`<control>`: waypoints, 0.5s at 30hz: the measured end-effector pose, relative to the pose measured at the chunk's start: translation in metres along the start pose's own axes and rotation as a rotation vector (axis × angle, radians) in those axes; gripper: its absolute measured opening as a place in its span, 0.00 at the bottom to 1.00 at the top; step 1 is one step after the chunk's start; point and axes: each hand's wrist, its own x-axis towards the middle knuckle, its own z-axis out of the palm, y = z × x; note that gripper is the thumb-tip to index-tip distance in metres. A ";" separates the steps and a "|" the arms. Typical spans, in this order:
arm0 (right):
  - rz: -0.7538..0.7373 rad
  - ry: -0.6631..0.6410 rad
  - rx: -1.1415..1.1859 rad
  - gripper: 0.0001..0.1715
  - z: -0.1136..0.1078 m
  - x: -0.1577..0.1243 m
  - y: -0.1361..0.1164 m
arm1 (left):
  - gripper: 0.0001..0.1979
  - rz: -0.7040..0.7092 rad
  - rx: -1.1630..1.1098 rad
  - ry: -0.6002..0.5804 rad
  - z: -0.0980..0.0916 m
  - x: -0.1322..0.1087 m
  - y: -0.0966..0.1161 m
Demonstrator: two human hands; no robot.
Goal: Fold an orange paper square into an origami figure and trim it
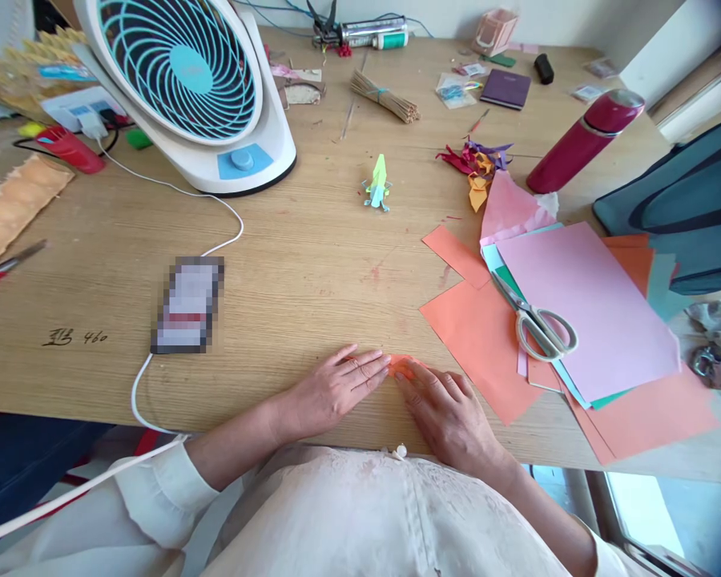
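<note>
A small piece of folded orange paper (pixel 401 366) lies on the desk near its front edge, partly hidden by my fingers. My left hand (pixel 340 385) is laid flat, its fingers stretched to the right with the tips at the paper's left side. On the other side my right hand (pixel 448 405) has its fingers bent, thumb and index closed on the paper's right end. Just right of it are loose orange sheets (pixel 481 340). Scissors (pixel 537 320) with pale handles rest over these and a pink sheet (pixel 594 304).
Farther back stands a green-and-blue paper figure (pixel 377 184), with several folded paper pieces (pixel 479 164) to its right. A red bottle (pixel 582 140) lies slanted in view. At left are a white fan (pixel 240 164) and a phone (pixel 187 304) on a white cable.
</note>
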 end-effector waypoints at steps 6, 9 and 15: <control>-0.036 0.093 0.027 0.22 0.009 -0.008 0.002 | 0.24 0.004 -0.013 -0.005 0.000 0.000 -0.001; -0.038 0.121 0.057 0.22 0.012 -0.009 0.000 | 0.23 0.008 -0.029 0.006 0.000 0.001 -0.002; 0.076 0.131 0.203 0.18 0.001 -0.009 0.005 | 0.22 0.015 -0.098 0.068 0.002 0.002 -0.006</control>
